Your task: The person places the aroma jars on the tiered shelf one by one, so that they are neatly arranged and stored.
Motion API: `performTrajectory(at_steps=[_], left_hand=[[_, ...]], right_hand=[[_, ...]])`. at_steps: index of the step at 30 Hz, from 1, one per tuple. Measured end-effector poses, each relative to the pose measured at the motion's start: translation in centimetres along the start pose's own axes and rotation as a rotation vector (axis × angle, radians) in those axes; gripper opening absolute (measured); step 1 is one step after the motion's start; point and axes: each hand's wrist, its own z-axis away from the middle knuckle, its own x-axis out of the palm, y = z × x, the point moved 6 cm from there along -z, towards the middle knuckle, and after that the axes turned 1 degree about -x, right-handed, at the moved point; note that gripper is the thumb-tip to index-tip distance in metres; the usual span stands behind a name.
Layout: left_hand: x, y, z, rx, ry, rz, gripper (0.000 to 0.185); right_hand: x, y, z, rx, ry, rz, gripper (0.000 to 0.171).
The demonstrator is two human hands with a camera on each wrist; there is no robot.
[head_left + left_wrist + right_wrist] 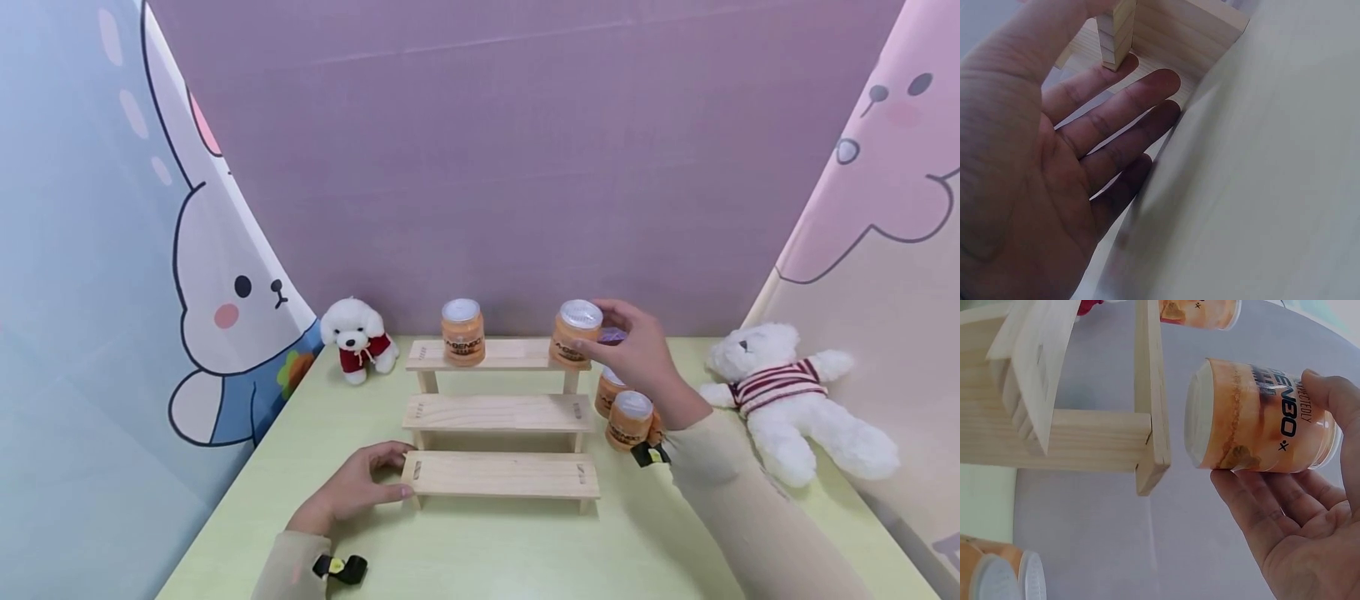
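A three-step wooden display stand stands on the table. My left hand grips the left end of its lowest step, thumb in front and fingers behind; in the left wrist view the index finger touches a wooden leg. With the thumb and fingers of my right hand I hold an orange-labelled can by its sides at the right end of the top step. The right wrist view shows a gap between the can's base and the board. Another orange can stands upright on the top step's left part.
Several more orange cans stand on the table right of the stand, below my right forearm. A white plush dog in red sits at the back left. To the right lies a white plush bear. A purple backdrop rises behind.
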Motion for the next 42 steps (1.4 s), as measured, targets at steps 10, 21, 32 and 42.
performTrajectory(at_steps=[10, 21, 32, 42], left_hand=[[0.0, 0.1, 0.0, 0.002, 0.001, 0.001, 0.057], [0.0, -0.1, 0.1, -0.008, 0.003, 0.013, 0.059], [0.1, -0.3, 0.1, 0.005, 0.001, 0.005, 0.057], [0.0, -0.1, 0.0, 0.011, 0.002, 0.006, 0.059]], right_hand=[[1.5, -0.2, -0.9, 0.050, -0.027, -0.039, 0.065], [3.2, 0.1, -1.7, 0.084, -0.071, 0.041, 0.071], [4.0, 0.1, -2.1, 0.087, -0.080, 0.010, 0.069], [5.0, 0.1, -2.5, 0.044, -0.111, -0.039, 0.067]])
